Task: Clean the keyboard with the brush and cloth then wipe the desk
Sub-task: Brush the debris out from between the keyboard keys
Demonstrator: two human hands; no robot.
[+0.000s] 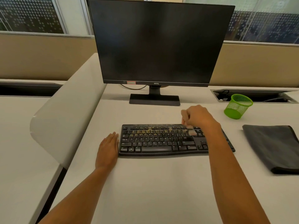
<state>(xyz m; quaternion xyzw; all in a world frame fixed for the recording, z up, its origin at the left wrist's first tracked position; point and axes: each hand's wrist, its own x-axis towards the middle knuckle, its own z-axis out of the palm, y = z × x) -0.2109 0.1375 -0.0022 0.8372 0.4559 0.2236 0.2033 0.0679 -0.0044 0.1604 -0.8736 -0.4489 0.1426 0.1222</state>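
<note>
The right hand (196,116) grips a blurred brush (191,131) over the keyboard's (158,141) upper right keys; the left hand (108,148) lies flat, fingers straight, against its left edge.

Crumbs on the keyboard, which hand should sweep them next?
The right hand: it grips the brush at the crumbs' right end. The left hand lies flat beside the keyboard, holding nothing.

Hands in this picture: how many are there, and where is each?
2. The left hand lies flat on the desk, beside the left end of the keyboard. The right hand holds the brush over its upper right keys.
</note>
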